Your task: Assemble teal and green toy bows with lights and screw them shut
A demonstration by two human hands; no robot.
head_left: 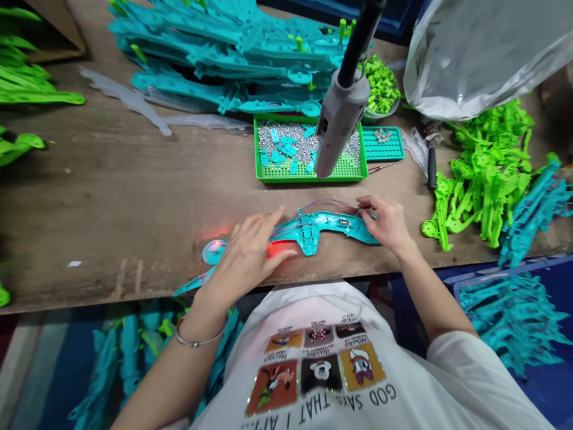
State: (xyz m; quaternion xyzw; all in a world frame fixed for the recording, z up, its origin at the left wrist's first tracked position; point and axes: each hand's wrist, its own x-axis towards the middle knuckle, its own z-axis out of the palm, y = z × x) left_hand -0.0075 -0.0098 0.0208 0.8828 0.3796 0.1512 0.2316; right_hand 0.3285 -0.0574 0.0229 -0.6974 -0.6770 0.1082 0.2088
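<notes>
Two hands on a blue toy part

The teal plastic piece (320, 230) lies flat at the counter's (134, 197) near edge. The left hand (248, 254) rests on it, fingers spread flat. The right hand (387, 224) pinches its thin wires (329, 205). At 12 o'clock sits a green tray (308, 173) under a hanging grey screwdriver (340, 116)

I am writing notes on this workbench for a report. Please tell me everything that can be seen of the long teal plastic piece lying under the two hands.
The long teal plastic piece lies flat on the brown wooden table, near its front edge. It is a slim, curved moulded shell with ribs and a wider middle part. Thin red and blue wires run along its top. A red light glows at its left part, beside a round disc end. The left hand rests on that part; the right hand touches its right end with the fingers.
</notes>
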